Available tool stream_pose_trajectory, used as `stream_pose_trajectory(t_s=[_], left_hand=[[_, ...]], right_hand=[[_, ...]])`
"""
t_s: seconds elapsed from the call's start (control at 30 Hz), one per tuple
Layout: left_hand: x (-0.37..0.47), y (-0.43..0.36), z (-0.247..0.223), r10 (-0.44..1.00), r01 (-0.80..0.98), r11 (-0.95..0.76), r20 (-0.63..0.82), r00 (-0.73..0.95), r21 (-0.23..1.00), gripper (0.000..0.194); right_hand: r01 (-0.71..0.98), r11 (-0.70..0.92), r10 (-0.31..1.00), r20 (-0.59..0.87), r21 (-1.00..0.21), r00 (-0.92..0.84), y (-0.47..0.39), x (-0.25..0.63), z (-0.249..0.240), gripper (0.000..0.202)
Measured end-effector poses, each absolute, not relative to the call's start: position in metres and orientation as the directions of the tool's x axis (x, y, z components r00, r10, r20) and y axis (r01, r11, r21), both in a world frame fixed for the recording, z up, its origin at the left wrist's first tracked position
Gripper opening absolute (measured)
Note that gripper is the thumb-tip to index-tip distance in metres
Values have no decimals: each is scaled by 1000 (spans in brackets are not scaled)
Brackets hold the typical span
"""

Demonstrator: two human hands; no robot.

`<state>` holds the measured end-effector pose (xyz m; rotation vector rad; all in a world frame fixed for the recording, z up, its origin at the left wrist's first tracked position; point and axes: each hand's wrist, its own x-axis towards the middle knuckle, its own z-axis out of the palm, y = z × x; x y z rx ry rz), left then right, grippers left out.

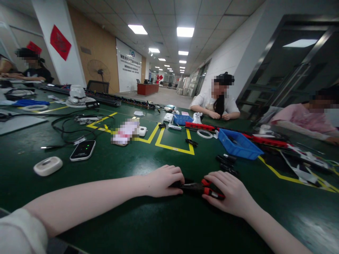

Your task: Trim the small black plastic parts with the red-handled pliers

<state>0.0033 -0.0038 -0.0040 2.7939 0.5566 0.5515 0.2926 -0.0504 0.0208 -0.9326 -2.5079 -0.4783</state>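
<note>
My right hand (230, 192) is closed around the red and black handles of a pair of pliers (196, 187), whose jaws point left. Opposite it, my left hand (165, 180) pinches a small black part (174, 184) at the tip of the jaws. My fingers cover most of that part, so its kind cannot be made out. Beyond my right hand, several similar-looking small black parts (226, 163) lie in a loose group on the green table (143, 222).
A blue bin (238, 144) stands beyond my right hand, near a roll of white tape (204, 134). Left of centre lie a phone (125, 131), a black-faced device (83, 150) and a white case (48, 166). Cables (62, 127) trail at left. Co-workers sit across the table.
</note>
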Motion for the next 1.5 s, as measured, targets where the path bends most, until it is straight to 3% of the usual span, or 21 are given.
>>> stream_pose_trajectory(t_s=[0.17, 0.67, 1.03, 1.5], left_hand=[[4, -4, -5, 412, 326, -900, 317, 854, 290, 22], [3, -4, -5, 405, 315, -902, 326, 854, 295, 21], [4, -4, -4, 405, 319, -904, 323, 856, 286, 21], [3, -3, -8, 405, 317, -903, 333, 851, 289, 21]], right_hand=[[658, 721, 474, 536, 220, -699, -50, 291, 18, 32], [672, 714, 504, 521, 196, -689, -50, 289, 15, 32], [649, 698, 414, 569, 303, -710, -48, 293, 18, 31], [663, 708, 456, 559, 243, -693, -47, 294, 19, 27]])
